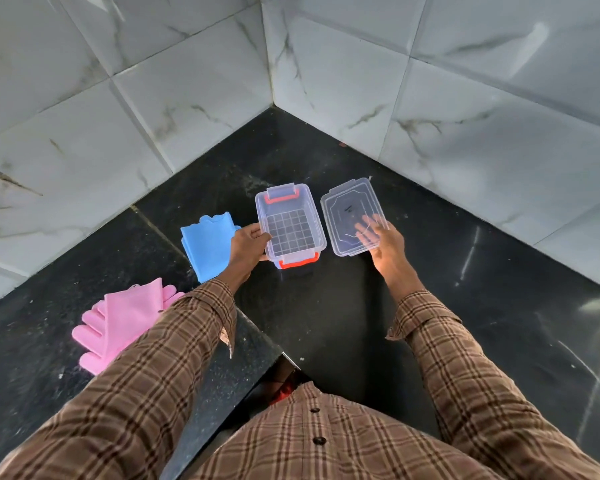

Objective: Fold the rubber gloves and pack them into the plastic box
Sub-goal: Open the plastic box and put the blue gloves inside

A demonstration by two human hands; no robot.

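Note:
A clear plastic box [290,226] with orange latches stands open and empty on the black counter. My left hand [248,245] grips its left rim. To the right, the clear lid [352,216] is held at its near end by my right hand [383,239], whose fingers show through the plastic underneath. A blue rubber glove [207,242], folded flat, lies left of the box, partly behind my left hand. A pink glove pair [122,322] lies folded at the near left, with fingers sticking out; my left sleeve covers part of it.
The black stone counter [343,306] fills a corner between two white marbled tile walls [465,116]. Its inner edge [257,341] cuts in close to my body at the bottom middle.

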